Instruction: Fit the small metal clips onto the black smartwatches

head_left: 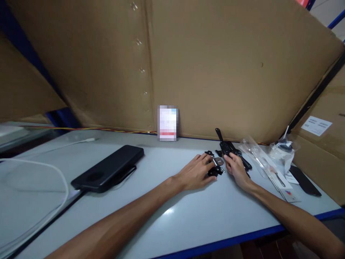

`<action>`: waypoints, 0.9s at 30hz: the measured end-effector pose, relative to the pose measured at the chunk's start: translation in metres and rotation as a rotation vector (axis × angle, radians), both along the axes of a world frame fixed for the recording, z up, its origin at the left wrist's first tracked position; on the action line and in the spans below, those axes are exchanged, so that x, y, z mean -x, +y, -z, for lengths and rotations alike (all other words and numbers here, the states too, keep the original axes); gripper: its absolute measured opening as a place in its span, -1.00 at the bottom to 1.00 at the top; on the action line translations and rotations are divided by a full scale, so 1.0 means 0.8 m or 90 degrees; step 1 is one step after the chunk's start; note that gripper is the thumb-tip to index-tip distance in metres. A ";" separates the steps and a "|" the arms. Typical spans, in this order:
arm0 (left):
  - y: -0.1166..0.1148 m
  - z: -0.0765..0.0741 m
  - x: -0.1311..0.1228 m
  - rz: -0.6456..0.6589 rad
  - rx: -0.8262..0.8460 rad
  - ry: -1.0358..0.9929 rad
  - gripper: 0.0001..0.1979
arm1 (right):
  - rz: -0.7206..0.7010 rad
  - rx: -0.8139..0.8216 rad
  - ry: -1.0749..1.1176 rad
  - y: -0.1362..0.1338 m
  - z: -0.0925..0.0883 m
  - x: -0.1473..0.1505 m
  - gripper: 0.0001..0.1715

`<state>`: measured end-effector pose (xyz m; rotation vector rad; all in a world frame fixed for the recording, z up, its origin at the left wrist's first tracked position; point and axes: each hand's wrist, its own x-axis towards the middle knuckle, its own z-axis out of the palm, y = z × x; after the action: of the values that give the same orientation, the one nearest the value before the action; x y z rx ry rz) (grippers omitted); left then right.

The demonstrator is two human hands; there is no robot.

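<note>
My left hand (198,172) lies low over the table, palm down, its fingers stretched toward a small cluster of black and metal parts (215,171). The fingertips reach over or touch these parts; I cannot tell whether any is pinched. Just right of them, my right hand (237,171) is closed, thumb on top, on a black jointed piece of hardware (228,146) with a slim handle pointing up and away. More black arms (245,163) stick out beyond that hand, and its fingers partly hide the hardware. A flat greyish oval piece (219,161) sits between both hands.
Clear plastic packages (265,163) and a dark flat bar (306,181) lie on the right. A bagged item (283,148) stands behind them. A black slab-shaped device (109,169) with a cable rests on the left. A blurred lit screen (168,124) leans against the cardboard wall (215,64).
</note>
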<state>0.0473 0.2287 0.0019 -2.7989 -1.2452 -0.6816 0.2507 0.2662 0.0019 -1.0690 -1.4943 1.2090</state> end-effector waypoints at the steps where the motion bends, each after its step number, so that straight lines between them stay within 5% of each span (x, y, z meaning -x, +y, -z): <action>1: -0.001 -0.001 0.001 0.005 -0.002 0.007 -0.64 | 0.003 -0.003 -0.005 0.000 0.000 -0.001 -0.42; 16: -0.001 -0.009 -0.009 -0.029 -0.035 0.043 -0.86 | 0.015 -0.081 -0.048 -0.008 -0.001 0.006 -0.49; 22: 0.021 -0.002 -0.007 -0.210 0.131 -0.401 -0.72 | -0.003 -0.070 -0.060 -0.011 -0.006 0.004 -0.58; 27: 0.038 -0.001 -0.007 -0.185 0.349 -0.794 -0.74 | 0.006 -0.072 -0.044 -0.012 -0.007 0.007 -0.55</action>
<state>0.0528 0.2590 0.0031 -2.2453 -2.1236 -2.5632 0.2455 0.2565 0.0075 -1.0499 -1.5899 1.0771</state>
